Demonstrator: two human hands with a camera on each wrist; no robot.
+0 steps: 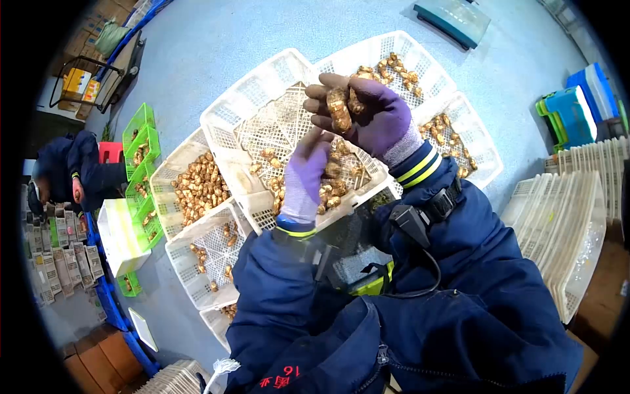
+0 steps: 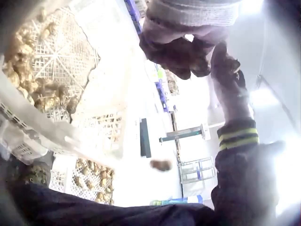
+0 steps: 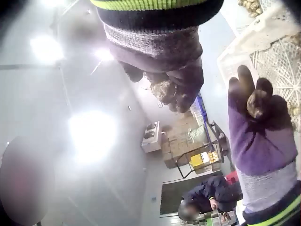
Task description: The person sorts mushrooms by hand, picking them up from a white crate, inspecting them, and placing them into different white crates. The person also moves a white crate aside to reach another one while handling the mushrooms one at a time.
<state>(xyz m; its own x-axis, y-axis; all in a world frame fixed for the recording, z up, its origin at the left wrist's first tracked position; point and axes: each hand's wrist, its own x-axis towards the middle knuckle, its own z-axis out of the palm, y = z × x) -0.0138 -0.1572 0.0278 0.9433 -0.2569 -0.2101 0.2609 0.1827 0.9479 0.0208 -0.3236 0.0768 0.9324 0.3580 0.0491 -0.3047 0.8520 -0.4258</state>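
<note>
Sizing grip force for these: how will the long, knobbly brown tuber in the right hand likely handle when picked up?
The tuber is probably stiff: it looks solid and shows no sag across the right hand's fingers. Its rough, ridged surface suggests fair grip. Being stubby and roundish, it may roll, though unevenly, given the knobs.

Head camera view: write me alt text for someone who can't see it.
A gloved right hand holds knobbly brown tubers over a white plastic crate, the gloved left hand close by. More crates of tubers stand beside it on a blue floor; another person is at far left.
</note>
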